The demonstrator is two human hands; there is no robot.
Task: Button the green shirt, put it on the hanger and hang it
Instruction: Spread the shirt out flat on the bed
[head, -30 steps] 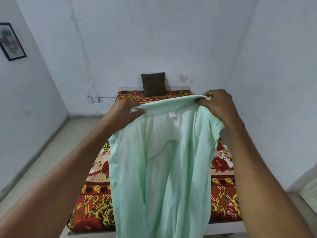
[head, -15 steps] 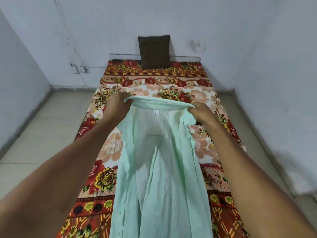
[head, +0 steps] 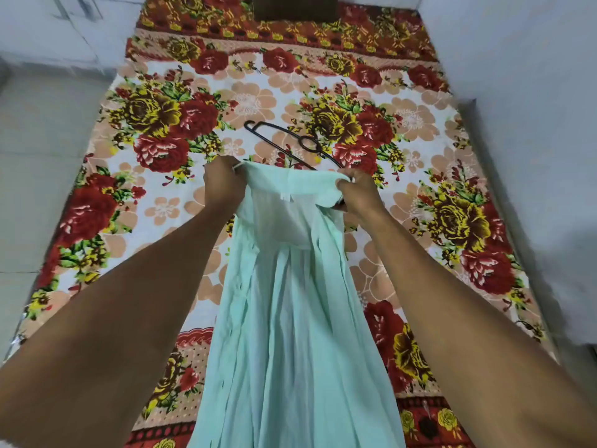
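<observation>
Both hands grip the collar ends of the green shirt (head: 290, 302) at the centre of the frame: the left hand (head: 223, 185) curls round the left end, the right hand (head: 357, 192) pinches the right end, likely to spread the collar wide so the shirt can be laid flat on the bed (head: 420, 130) for buttoning. The thin, pale mint cloth falls toward the bottom of the frame in soft lengthwise folds. Just above the collar, a slim black hanger (head: 290, 142) lies flat on the floral sheet, within easy reach.
</observation>
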